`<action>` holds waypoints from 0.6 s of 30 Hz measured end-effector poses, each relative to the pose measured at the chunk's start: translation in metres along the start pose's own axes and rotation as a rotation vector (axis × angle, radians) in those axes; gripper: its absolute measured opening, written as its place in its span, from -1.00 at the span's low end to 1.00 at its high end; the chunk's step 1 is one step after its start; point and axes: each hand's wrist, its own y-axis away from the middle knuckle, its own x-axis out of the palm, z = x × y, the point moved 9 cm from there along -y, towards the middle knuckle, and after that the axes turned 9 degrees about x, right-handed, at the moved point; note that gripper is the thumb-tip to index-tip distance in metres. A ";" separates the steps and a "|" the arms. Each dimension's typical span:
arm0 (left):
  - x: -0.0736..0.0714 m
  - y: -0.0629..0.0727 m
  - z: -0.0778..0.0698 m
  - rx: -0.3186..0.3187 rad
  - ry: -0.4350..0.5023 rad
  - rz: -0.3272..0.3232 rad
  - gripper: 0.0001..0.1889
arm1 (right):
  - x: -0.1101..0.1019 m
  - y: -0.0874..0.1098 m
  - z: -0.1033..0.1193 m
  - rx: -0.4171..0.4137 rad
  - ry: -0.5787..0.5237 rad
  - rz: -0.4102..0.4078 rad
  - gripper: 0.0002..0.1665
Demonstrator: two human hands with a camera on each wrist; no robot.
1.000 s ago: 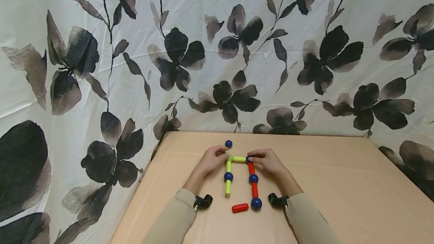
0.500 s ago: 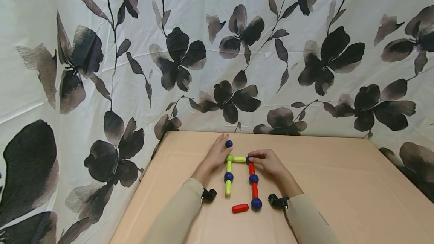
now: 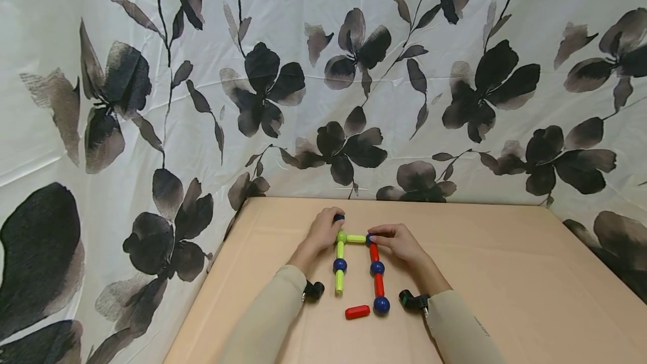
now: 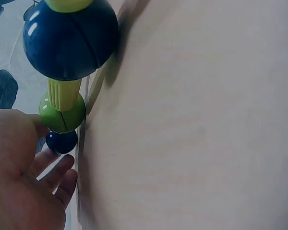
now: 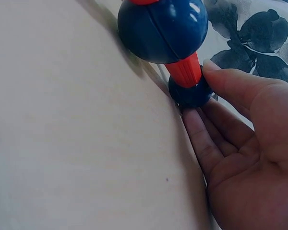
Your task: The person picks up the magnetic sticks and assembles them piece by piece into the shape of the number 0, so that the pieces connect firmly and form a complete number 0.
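My left hand (image 3: 319, 232) curls its fingers round a loose blue ball (image 3: 339, 218) at the far end of a magnetic stick-and-ball frame. In the left wrist view that blue ball (image 4: 61, 143) shows between thumb and fingers, just beyond the green ball (image 4: 62, 115). My right hand (image 3: 402, 242) pinches the blue corner ball (image 5: 191, 95) between thumb and fingers. A yellow-green stick (image 3: 356, 239) joins the green corner to this blue corner. Yellow-green sticks and a blue ball (image 3: 340, 265) form the left side; red sticks (image 3: 378, 285) and blue balls form the right.
A loose red stick (image 3: 357, 312) lies on the tan table (image 3: 480, 274), left of the right side's near-end blue ball (image 3: 381, 305). Behind the table's back edge hangs a white cloth with dark flowers (image 3: 354, 145). Each wrist wears a small black camera (image 3: 314, 291).
My left hand has left the green corner ball and reached forward, its fingers now bent round the loose blue ball. The right hand stays on its corner ball.
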 end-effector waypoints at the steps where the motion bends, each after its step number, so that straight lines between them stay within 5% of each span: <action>1: 0.000 0.000 0.001 -0.004 0.004 -0.004 -0.71 | 0.000 0.000 0.000 -0.001 0.000 0.001 -0.62; 11: -0.005 0.001 0.007 -0.023 -0.003 0.004 -0.75 | 0.000 0.000 0.001 0.008 0.000 -0.009 -0.64; 18: -0.005 0.001 0.010 -0.052 -0.146 0.067 -0.68 | 0.001 0.002 0.003 0.017 -0.007 -0.005 -0.65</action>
